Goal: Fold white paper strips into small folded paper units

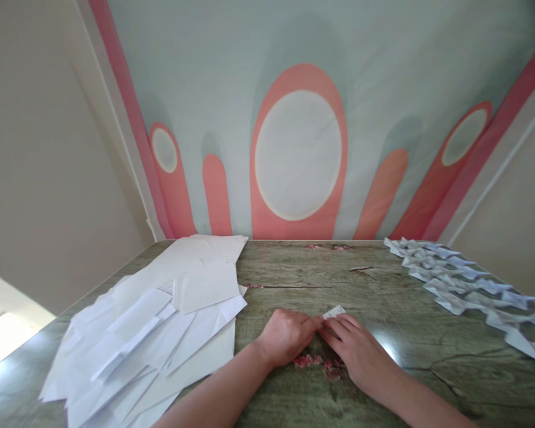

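Note:
A small piece of white folded paper (pixel 334 311) lies under my fingertips near the middle of the table, and only its far end shows. My right hand (pixel 355 352) is closed over it, fingers pressed together on the paper. Meeting it from the other side, my left hand (pixel 288 336) is curled, its thumb and fingers pinched at the paper's left end. The fingertips of both hands touch or nearly touch, hiding the rest of the paper.
A spread pile of white paper sheets (pixel 156 333) covers the table's left side, some creased. Rows of zigzag-folded white paper pieces (pixel 461 285) lie along the right edge. The wood-patterned table (pixel 303 279) meets a printed pink and grey-green backdrop (pixel 232 77).

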Available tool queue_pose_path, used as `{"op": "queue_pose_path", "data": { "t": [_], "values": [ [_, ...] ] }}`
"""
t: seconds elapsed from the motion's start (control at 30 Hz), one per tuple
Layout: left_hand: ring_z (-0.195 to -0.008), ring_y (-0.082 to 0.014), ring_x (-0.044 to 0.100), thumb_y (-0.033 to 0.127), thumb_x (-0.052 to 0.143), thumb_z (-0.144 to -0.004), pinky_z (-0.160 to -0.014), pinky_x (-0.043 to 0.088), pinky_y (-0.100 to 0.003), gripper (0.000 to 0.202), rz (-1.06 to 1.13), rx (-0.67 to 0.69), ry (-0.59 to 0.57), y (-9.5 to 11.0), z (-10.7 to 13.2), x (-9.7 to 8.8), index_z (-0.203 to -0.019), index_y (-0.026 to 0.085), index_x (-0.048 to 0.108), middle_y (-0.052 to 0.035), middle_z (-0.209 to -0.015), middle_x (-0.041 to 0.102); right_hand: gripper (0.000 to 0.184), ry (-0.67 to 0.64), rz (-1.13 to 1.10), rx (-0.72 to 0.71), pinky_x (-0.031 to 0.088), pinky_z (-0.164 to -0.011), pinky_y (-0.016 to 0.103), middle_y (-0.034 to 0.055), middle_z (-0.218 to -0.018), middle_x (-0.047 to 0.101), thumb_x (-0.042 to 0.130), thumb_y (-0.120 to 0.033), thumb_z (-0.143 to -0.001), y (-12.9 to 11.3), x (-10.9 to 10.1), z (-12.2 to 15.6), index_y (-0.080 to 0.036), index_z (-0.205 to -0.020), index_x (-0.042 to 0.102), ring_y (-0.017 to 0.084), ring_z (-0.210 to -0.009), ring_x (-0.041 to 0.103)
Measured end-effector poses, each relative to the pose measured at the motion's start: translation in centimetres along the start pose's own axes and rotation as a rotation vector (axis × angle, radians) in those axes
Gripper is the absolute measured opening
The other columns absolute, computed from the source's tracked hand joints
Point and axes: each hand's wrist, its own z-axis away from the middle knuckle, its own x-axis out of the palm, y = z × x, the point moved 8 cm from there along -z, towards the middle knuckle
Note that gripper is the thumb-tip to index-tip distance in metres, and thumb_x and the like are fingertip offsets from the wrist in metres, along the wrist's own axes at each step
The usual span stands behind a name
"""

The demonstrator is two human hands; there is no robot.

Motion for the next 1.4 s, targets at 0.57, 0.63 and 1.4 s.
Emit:
{"op": "queue_pose_path", "data": {
  "t": [0.57, 0.63, 1.4],
  "values": [
    [-0.075, -0.0158, 0.063, 0.02, 0.042, -0.089, -0.065, 0.046, -0.024, 0.033, 0.057, -0.034, 0.018, -0.4, 0.0, 0.2, -0.121, 0.023, 0.047, -0.0018, -0.086, 0.065, 0.028, 0.02, 0.01, -0.038, 0.04, -0.088, 0.038, 0.0075, -0.098, 0.06, 0.045, -0.007, -0.081, 0.1, -0.2, 0.0, -0.017, -0.104, 0.058, 0.02, -0.094, 0.053],
    [-0.076, -0.0151, 0.063, 0.02, 0.041, -0.09, -0.067, 0.046, -0.023, 0.03, 0.099, -0.048, 0.035, -0.6, 0.0, 0.1, -0.118, 0.023, 0.05, -0.002, -0.088, 0.066, 0.029, 0.031, 0.014, -0.044, 0.04, -0.088, 0.038, 0.0077, -0.098, 0.06, 0.044, -0.007, -0.081, 0.1, -0.2, 0.0, -0.017, -0.104, 0.058, 0.02, -0.094, 0.053],
    [-0.088, -0.0158, 0.056, 0.017, 0.052, -0.082, -0.08, 0.046, -0.027, 0.024, 0.322, -0.293, 0.123, -2.9, -0.3, 1.0, -0.102, 0.023, 0.064, -0.0026, -0.094, 0.061, 0.042, -0.048, -0.028, -0.036, 0.039, -0.088, 0.037, 0.007, -0.104, 0.059, 0.042, -0.005, -0.081, -0.1, -0.7, -0.2, -0.019, -0.119, 0.052, 0.02, -0.095, 0.052]
  ]
}}
